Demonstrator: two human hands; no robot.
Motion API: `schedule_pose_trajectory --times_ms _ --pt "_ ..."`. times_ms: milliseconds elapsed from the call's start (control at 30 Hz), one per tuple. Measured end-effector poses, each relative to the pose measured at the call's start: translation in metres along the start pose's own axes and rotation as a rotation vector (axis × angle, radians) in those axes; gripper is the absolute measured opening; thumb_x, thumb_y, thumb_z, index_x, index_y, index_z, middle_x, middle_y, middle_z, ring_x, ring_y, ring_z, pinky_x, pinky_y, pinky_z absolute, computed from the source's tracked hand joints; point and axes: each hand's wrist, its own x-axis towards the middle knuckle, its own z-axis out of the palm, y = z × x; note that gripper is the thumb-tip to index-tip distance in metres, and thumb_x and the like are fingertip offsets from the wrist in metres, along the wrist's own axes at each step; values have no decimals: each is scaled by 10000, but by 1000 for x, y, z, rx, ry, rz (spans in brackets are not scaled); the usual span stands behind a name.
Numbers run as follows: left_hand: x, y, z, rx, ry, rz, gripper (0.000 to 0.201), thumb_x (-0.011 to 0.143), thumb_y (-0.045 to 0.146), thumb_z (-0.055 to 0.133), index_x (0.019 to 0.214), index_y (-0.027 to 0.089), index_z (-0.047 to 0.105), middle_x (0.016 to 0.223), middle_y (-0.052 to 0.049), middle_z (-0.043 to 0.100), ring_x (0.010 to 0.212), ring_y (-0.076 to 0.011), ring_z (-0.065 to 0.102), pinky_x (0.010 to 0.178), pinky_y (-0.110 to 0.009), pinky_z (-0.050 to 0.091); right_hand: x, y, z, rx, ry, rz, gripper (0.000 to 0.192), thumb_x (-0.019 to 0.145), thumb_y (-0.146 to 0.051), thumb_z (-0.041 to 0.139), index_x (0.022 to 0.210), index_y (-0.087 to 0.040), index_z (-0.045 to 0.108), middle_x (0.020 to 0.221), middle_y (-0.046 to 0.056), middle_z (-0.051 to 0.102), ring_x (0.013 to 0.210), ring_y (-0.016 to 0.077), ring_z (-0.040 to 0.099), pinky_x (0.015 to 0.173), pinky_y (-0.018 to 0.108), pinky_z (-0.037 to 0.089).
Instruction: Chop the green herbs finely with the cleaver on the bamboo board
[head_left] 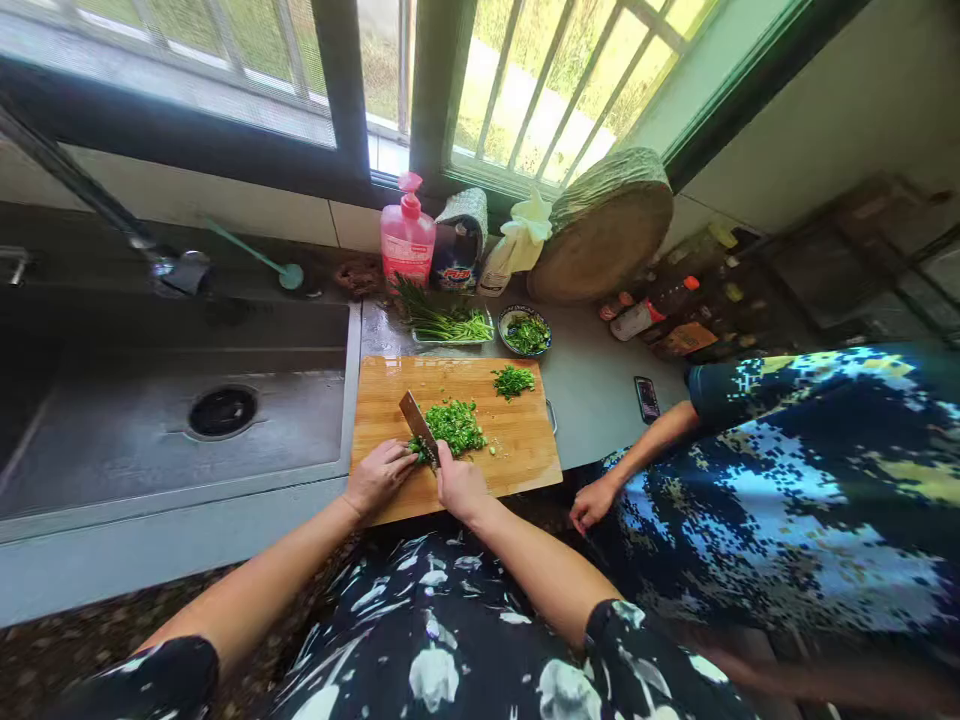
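**Kitchen surface by the window: chopping greens**

Low centre of the frame, the right hand (459,483) grips a knife (418,428); the left hand (377,475) rests curled on the cutting board (525,450). Best keep fingertips tucked, blade rocking through the chopped greens (454,425) mid-board. Farther up, uncut stalks (442,320) wait.

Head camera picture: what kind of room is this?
Most likely a home kitchen: a steel sink sits beside a wooden cutting board where chopped greens are being cut with a knife.
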Motion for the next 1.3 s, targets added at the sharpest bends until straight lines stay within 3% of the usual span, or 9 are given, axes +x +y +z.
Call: schedule_pose_trajectory --times_ms 233,600,800,967,1133,1300 --pt "1 3 -8 -47 -10 -59 159 868 202 536 929 203 683 857 -47 669 926 -181 606 868 -338 517 -15 4 -2 -37 -31 -30 599 866 -217 436 1421 -100 245 817 136 694 729 245 673 674 334 525" --pt "7 7 -14 -66 30 -50 132 868 209 549 904 185 673 842 -45 676 896 -171 613 861 -330 520 -8 -9 -8 -39 10 -15 608 851 -169 412 1428 -70 251 825 147 690 734 260 678 658 343 535" --pt "5 6 -11 -54 35 -50 120 856 193 563 895 183 676 837 -40 684 898 -173 623 877 -337 518 -6 -9 -12 -61 -52 6 603 835 -172 441 1410 -93 276 843 155 691 762 256 674 674 338 518" --pt "4 6 -9 -40 17 -64 142 867 202 543 903 200 680 854 -43 686 913 -177 627 879 -348 517 -9 -2 -2 -62 -64 -6 594 835 -187 447 1400 -104 281 792 137 690 726 252 675 658 326 510" --pt "6 8 -14 -48 49 -42 138 863 189 544 904 193 675 833 -48 675 892 -172 621 860 -340 520 11 -7 9 -47 -12 -4 593 869 -187 402 1428 -93 229 834 141 694 745 230 679 667 305 510" --pt "9 5 -11 -118 38 -57 147 872 194 528 914 196 669 824 -49 661 887 -169 610 850 -334 510 10 3 -7 -31 -7 -3 549 888 -214 395 1415 -115 277 828 140 697 750 231 678 688 303 504"
